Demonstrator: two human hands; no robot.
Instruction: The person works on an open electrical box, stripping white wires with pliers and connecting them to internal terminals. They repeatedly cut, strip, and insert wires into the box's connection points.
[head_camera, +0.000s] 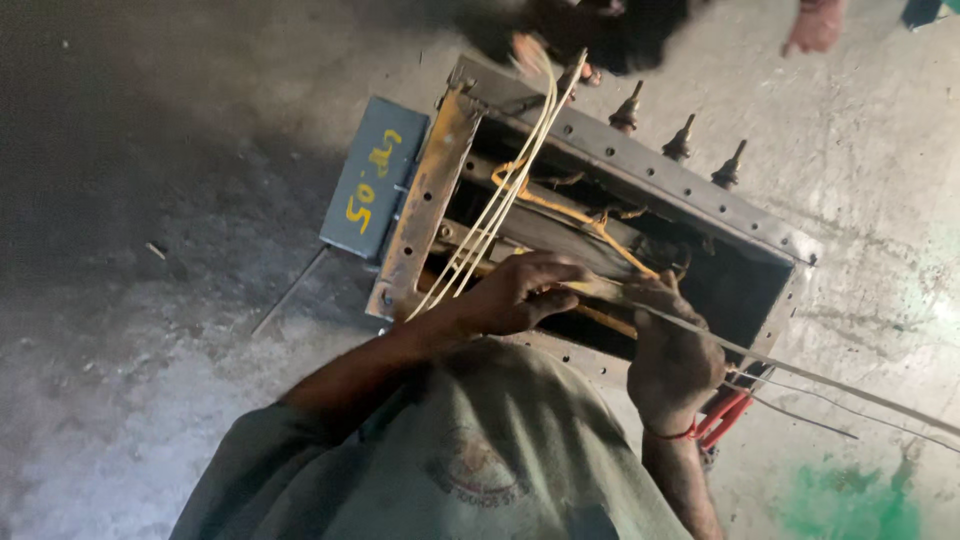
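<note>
The left hand (520, 292) has its grip closed on a bundle of pale wires (500, 205) at the near rim of the open metal box (660, 180) on the concrete floor (150, 330). The right hand (672, 358) is clenched on a thin flat strip (800, 375), which runs out rightward, touching the left fingers.

pale strip (800, 372) | thin, long, slanting | over open rusty metal box (640, 190)
</note>
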